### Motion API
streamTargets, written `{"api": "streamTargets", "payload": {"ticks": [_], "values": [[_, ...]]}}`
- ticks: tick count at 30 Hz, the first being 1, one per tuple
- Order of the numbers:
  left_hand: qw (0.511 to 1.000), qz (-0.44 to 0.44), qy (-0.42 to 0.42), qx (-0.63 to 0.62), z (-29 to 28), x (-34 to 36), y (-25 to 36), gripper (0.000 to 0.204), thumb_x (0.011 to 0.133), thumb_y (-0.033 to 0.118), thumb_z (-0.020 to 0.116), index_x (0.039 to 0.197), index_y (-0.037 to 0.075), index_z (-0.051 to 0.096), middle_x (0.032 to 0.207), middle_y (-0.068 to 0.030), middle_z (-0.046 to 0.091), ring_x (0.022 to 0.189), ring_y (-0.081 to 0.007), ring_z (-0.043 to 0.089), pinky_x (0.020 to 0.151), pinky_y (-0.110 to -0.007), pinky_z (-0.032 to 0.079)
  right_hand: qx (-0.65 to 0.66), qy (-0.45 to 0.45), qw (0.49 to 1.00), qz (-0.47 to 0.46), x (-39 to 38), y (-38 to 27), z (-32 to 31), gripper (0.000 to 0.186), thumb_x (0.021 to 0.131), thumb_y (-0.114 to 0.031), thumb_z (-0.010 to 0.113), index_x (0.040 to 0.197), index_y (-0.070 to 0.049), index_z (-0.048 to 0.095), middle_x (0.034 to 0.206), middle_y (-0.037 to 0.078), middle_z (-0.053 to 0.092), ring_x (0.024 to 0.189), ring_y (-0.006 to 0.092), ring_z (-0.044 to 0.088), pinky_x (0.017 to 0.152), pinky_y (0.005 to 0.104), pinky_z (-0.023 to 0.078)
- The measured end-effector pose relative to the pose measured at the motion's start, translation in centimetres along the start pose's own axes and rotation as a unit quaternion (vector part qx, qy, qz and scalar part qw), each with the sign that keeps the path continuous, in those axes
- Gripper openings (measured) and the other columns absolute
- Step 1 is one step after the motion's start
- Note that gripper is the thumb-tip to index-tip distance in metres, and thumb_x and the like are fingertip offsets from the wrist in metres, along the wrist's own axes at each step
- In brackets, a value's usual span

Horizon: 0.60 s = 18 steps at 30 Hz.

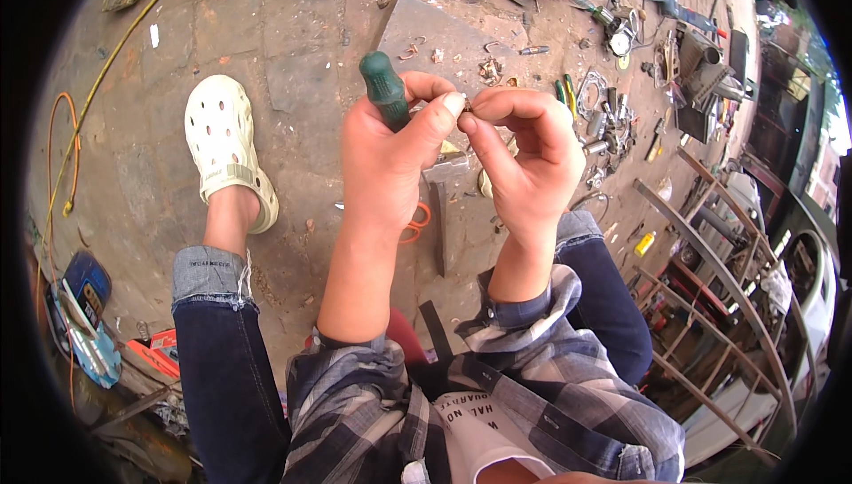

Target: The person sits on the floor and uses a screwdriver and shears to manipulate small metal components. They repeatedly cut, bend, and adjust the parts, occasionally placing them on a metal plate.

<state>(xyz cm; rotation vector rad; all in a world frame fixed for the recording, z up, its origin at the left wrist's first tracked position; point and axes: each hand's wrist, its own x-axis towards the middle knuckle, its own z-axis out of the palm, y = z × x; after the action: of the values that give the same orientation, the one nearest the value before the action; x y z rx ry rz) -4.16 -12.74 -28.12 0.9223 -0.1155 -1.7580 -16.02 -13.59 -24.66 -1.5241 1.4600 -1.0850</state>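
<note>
My left hand (395,142) is closed round a screwdriver with a green handle (382,85), held with the handle upward. Its thumb and index fingertip meet my right fingertips at a tiny dark piece (467,106). My right hand (524,151) pinches at that piece with thumb and index finger, its other fingers curled; the piece is too small to make out. Below the hands on the ground lie orange-handled scissors (422,220), partly hidden, and a dark metal bar (439,244). A grey metal plate (408,18) with small scraps lies beyond the hands.
Scattered tools and metal parts (603,120) cover the ground at right, with a power tool (674,9) farther back. A metal frame (728,289) stands at right. Hoses (75,129) run along the left. My foot in a white clog (217,129) rests left of my hands.
</note>
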Motion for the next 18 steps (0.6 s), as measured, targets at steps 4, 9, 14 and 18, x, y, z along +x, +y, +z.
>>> {"api": "streamTargets", "payload": {"ticks": [4,9,14,18], "values": [[0.999,-0.004,-0.022,-0.044,-0.22,0.02,-0.20,0.012,0.084,0.010,0.068,0.092,0.002,0.064,0.066,0.0077,0.051,0.051,0.0011,0.036,0.044,-0.017,0.023,0.017,0.016,1.000,0.019,-0.08,-0.23,0.13,0.019,0.074,0.007,0.073,0.089,0.000,0.064,0.087,0.007,0.066,0.078,0.0128,0.063,0.069,0.0239,0.052],[0.998,-0.005,-0.036,-0.052,-0.31,0.16,-0.18,0.013,0.085,0.011,0.068,0.093,0.002,0.065,0.066,0.0074,0.051,0.050,0.0011,0.035,0.044,-0.018,0.022,-0.025,0.003,1.000,-0.006,0.09,-0.20,-0.09,0.019,0.075,0.008,0.071,0.091,0.001,0.065,0.087,0.007,0.066,0.080,0.0124,0.063,0.070,0.0238,0.052],[0.999,-0.008,-0.030,-0.033,-0.29,0.16,-0.37,0.013,0.085,0.010,0.068,0.094,0.002,0.064,0.066,0.0073,0.052,0.050,0.0012,0.035,0.044,-0.018,0.021,0.004,-0.005,1.000,0.005,0.17,0.07,-0.34,0.019,0.076,0.010,0.069,0.093,0.003,0.064,0.092,0.009,0.065,0.082,0.0125,0.063,0.072,0.0237,0.052],[0.998,-0.021,-0.027,-0.045,-0.46,0.44,-0.47,0.013,0.085,0.010,0.068,0.094,0.002,0.064,0.066,0.0071,0.052,0.050,0.0011,0.034,0.044,-0.018,0.021,0.083,0.009,0.989,0.120,-0.02,-0.59,-0.19,0.020,0.077,0.010,0.068,0.096,0.004,0.063,0.096,0.011,0.065,0.084,0.0126,0.063,0.075,0.0236,0.052]]}}
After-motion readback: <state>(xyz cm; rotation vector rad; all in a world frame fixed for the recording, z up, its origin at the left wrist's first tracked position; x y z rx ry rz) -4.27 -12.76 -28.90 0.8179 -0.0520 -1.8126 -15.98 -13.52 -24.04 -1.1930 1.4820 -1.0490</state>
